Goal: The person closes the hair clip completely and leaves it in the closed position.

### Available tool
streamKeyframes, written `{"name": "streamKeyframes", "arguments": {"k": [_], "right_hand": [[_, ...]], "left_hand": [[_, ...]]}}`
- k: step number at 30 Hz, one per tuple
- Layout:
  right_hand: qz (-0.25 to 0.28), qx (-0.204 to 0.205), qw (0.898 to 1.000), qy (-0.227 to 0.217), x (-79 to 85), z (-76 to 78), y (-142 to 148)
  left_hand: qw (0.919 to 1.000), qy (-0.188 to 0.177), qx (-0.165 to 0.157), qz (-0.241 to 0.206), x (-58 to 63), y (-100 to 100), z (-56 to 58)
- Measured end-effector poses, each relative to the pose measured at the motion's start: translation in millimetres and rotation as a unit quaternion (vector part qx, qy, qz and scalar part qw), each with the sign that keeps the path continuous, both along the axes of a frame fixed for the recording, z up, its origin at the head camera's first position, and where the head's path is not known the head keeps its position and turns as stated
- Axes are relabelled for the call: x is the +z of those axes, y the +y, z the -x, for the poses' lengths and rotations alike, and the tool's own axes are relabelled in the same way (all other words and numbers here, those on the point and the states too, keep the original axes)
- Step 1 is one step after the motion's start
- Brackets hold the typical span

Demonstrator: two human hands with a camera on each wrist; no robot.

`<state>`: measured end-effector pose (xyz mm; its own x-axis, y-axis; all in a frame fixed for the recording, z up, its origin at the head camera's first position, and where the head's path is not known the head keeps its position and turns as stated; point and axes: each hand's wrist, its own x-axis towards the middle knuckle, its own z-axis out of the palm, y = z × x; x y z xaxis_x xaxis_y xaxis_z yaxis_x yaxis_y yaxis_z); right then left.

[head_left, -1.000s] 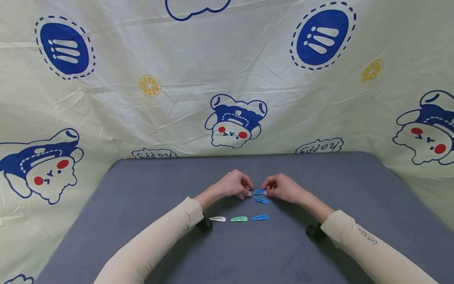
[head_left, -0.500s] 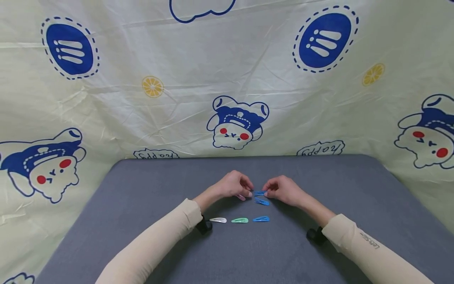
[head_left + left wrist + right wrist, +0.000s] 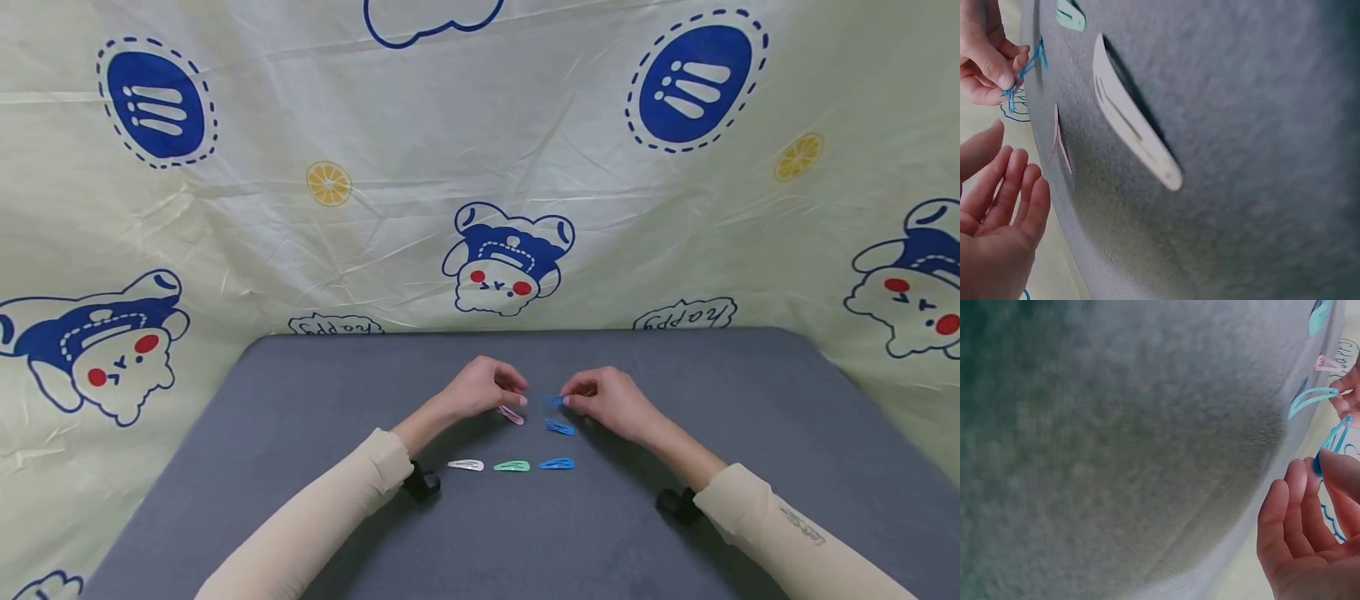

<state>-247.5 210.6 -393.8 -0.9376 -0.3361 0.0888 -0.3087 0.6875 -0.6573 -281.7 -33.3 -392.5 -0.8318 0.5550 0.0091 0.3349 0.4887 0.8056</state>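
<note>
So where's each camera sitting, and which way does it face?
Head: on the person's head, looking forward and down at a grey cloth-covered table; cream cloth sleeves, left hand and right hand show.
Left wrist: on that wrist, looking past the left hand at a white teardrop-shaped hair clip; the right hand shows too.
Right wrist: on that wrist, looking across the table past the right hand, which pinches a slim blue hair clip; left hand partly shows.
Shared: both wrist views show a pink V-shaped hair clip.

Behind gray tbl hangs pale cloth w/ printed cartoon animals & yellow citrus slices.
</note>
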Motion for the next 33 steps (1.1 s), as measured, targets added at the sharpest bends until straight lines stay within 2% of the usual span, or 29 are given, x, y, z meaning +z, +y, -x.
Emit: {"name": "streamKeyframes", "arguments": {"k": [5,10,15,22,33], "right_hand": [[-0.002,-0.020,0.999,0.028,5.9,-10.0,-3.3],[0.006,-0.039,0.997,0.063,9.8,-22.7,-10.4],[0.019,-0.044,0.994,0.097,11.6,-37.7,-17.8],[0.030,-0.052,0.989,0.137,18.9,-53.7,-26.2],[0.050,-0.048,0.982,0.176,32.6,-80.4,-34.6]], "left_hand": [[0.9998,0.004,0.013,-0.014,2.2,-8.2,-7.6],[0.9989,0.036,0.019,-0.021,2.3,-16.8,-14.0],[0.9980,0.052,0.023,-0.030,2.5,-23.3,-22.7],[0.9962,0.073,0.028,-0.040,7.1,-30.1,-40.1],[0.9933,0.069,0.021,-0.091,13.1,-43.4,-71.3]]}}
